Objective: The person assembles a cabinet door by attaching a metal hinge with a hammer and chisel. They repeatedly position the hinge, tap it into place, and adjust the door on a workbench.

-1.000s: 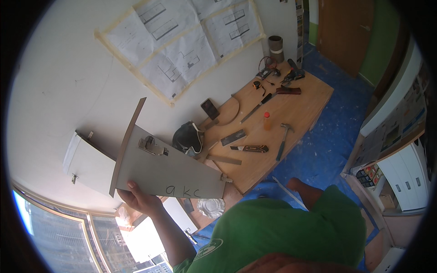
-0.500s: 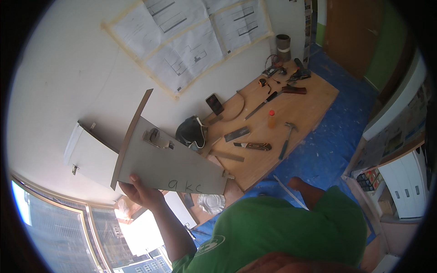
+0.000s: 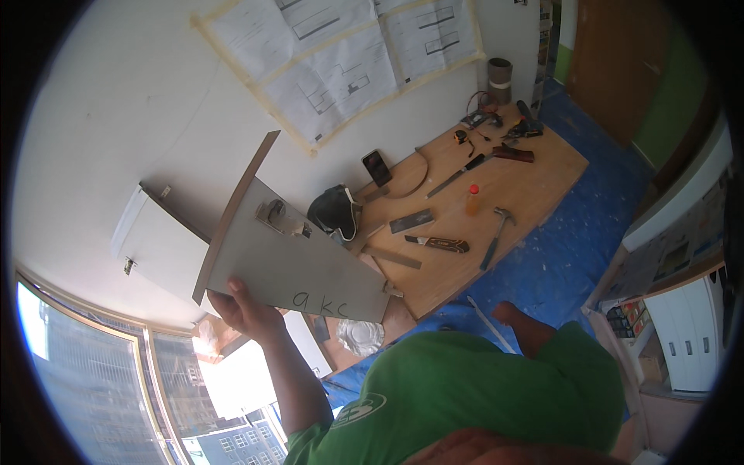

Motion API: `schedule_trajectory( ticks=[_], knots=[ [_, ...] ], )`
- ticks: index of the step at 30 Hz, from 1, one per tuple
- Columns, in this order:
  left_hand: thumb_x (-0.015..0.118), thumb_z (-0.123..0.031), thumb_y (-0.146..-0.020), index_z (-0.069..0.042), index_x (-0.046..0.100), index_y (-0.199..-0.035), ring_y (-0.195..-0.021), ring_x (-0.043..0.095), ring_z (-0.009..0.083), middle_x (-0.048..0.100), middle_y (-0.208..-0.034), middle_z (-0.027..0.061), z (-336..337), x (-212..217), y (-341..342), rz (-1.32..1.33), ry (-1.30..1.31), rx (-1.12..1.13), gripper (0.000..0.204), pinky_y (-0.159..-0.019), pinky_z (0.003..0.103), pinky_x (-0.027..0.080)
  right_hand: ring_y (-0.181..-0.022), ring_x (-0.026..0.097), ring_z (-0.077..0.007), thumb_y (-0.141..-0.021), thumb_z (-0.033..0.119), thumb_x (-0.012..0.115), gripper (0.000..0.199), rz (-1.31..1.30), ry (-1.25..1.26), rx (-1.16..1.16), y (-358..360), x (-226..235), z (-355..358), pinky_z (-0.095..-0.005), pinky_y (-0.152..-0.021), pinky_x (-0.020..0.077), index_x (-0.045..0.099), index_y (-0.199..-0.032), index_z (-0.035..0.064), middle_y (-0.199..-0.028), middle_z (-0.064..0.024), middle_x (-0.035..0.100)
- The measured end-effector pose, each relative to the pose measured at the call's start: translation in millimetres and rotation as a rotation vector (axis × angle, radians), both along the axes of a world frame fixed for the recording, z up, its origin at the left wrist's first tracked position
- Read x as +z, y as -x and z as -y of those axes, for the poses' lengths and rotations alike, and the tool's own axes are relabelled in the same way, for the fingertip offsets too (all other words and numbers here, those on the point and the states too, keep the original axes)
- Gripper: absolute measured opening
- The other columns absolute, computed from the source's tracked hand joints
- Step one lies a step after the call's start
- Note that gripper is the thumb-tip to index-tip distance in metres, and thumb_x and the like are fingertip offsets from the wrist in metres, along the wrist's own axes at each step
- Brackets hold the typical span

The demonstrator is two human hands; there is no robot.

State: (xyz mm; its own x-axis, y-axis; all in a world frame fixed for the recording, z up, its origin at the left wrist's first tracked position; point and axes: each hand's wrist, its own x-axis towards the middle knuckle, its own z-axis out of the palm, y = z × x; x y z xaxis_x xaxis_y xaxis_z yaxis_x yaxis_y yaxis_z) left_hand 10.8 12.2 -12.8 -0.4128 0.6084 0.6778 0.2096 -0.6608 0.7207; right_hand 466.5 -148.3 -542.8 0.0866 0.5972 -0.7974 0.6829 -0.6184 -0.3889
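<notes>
My left hand [image 3: 249, 312] grips the lower left corner of a light grey cabinet panel [image 3: 279, 263], its thumb on the near face. A long brown strip [image 3: 237, 215] runs along the panel's left end. Metal fittings [image 3: 280, 219] sit near the upper edge, and dark handwriting marks the lower edge. The panel is held tilted, off the bench, in front of the wall. My right hand [image 3: 505, 313] is low beside my body, near a thin white strip [image 3: 496, 327]; its fingers do not show clearly.
On the wooden workbench [image 3: 535, 178] lie a hammer [image 3: 496, 239], a utility knife [image 3: 439, 244], a file [image 3: 457, 175], a tape measure [image 3: 462, 138] and a small red-capped bottle [image 3: 472, 203]. A phone [image 3: 377, 167] leans at the wall. Blue sheeting [image 3: 542, 248] covers the floor.
My view has shifted slightly, so the bench and wall sit a little farther right. The panel is raised a little, still in my left hand. My right hand looks nearly unmoved.
</notes>
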Motion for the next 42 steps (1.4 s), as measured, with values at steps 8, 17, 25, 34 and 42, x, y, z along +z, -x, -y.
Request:
schedule_trajectory(
  ticks=[8,17,25,34,42],
  knots=[
    [0.065,-0.032,-0.099,-0.002,0.05,-0.127,-0.098,0.064,0.0164,0.064,-0.112,0.01,0.1,0.2,-0.6,0.045,-0.042,-0.088,0.044,-0.085,0.03,0.053,-0.058,0.066,-0.028,-0.09,0.036,0.06,0.039,0.027,0.016,-0.018,3.1,-0.9,2.0,-0.0435,-0.055,0.0547,0.07,-0.078,0.0007,-0.07,-0.0154,0.068],
    [0.065,-0.032,-0.099,-0.001,0.05,-0.128,-0.101,0.064,0.0178,0.064,-0.114,0.0116,2.1,1.5,-2.0,0.034,-0.041,-0.1,0.044,-0.086,0.031,0.054,-0.059,0.067,-0.028,-0.09,0.035,0.061,0.036,0.04,0.011,0.001,4.7,2.0,5.3,-0.0433,-0.056,0.0555,0.07,-0.082,0.001,-0.072,-0.0154,0.069],
    [0.062,-0.031,-0.101,-0.001,0.049,-0.128,-0.101,0.064,0.018,0.064,-0.114,0.0117,3.2,2.0,-2.3,0.004,-0.035,-0.082,0.043,-0.086,0.031,0.054,-0.058,0.068,-0.0334,-0.079,0.031,0.066,0.034,0.048,-0.007,-0.092,4.1,0.0,6.2,-0.0455,-0.059,0.0553,0.072,-0.074,-0.0017,-0.068,-0.0208,0.068],
    [0.063,-0.032,-0.099,-0.001,0.049,-0.129,-0.101,0.065,0.0186,0.064,-0.114,0.0122,1.7,2.4,-4.1,0.036,-0.044,-0.103,0.045,-0.086,0.031,0.054,-0.059,0.068,-0.0329,-0.081,0.034,0.065,0.037,0.049,-0.025,-0.044,5.1,8.9,4.9,-0.0452,-0.06,0.0556,0.072,-0.074,-0.0012,-0.069,-0.0203,0.069],
    [0.064,-0.033,-0.099,-0.001,0.048,-0.129,-0.102,0.064,0.0193,0.063,-0.115,0.0125,2.1,4.0,-4.9,0.022,-0.046,-0.102,0.046,-0.086,0.032,0.055,-0.055,0.067,-0.0275,-0.089,0.038,0.062,0.041,0.052,-0.035,-0.02,0.9,5.4,-0.3,-0.0427,-0.054,0.0551,0.069,-0.072,0.0007,-0.067,-0.0146,0.068]
  ],
)
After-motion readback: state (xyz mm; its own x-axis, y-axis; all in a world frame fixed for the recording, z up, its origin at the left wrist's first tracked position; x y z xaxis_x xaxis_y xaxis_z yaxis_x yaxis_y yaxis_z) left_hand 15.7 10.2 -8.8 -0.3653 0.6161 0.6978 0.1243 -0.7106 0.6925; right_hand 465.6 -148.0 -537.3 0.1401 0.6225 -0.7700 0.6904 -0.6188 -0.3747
